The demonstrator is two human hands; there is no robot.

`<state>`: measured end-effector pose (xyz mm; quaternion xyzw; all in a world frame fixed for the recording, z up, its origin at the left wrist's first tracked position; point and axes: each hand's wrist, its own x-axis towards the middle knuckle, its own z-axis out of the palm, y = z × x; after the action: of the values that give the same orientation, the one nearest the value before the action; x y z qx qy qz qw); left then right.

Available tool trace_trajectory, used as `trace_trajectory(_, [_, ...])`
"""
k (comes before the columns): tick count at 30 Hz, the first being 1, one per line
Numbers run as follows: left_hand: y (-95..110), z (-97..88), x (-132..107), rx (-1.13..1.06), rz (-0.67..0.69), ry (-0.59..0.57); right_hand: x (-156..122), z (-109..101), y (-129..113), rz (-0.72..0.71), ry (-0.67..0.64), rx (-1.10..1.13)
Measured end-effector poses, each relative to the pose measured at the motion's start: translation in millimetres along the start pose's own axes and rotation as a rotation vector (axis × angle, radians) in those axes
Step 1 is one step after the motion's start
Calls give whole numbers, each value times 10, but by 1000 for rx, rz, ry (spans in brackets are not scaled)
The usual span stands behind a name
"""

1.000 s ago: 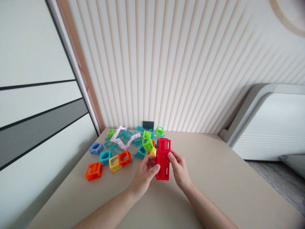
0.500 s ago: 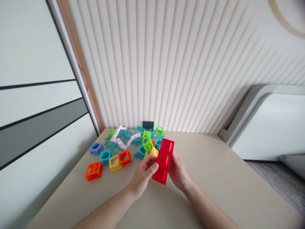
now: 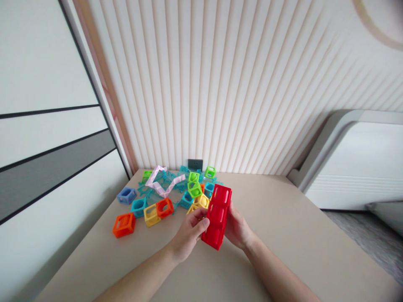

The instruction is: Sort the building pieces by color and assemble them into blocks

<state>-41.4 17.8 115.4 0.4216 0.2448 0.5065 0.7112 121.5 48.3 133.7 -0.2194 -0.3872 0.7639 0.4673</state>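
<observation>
Between my two hands, above the table, a tilted red block piece of three joined cube sections is held. My left hand grips its left side, with the thumb on the near face. Along its right side, my right hand holds it, and most of those fingers are hidden behind it. Just beyond the left hand lie yellow cube blocks, partly covered by the hand and the red piece. Green cube blocks and a blue cube block are close by.
An orange block, a joined yellow-and-orange pair, a teal block and a blue block lie on the table at left. Behind them are a pale pink zigzag strip and translucent teal pieces. A ribbed wall stands behind.
The red block piece has tilted slightly and its lower end has come down a little. Both hands keep hold of it. The blocks on the table have not moved.
</observation>
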Motion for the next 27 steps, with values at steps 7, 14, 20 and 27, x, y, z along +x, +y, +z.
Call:
trace_trajectory(7, [14,1,-11,-34,-26,-34,-12,18,-10,-3,-5,-10])
trace_trajectory(14, [17,-6,-20,-122,-38,-64,-35,35,-13,13,-54,23])
trace_trajectory(20, [14,-2,-28,-120,-48,-88,-49,31,-24,-5,-32,16])
trace_trajectory(27, [1,0,-1,-65,-34,-20,5,23,43,-52,56,-22])
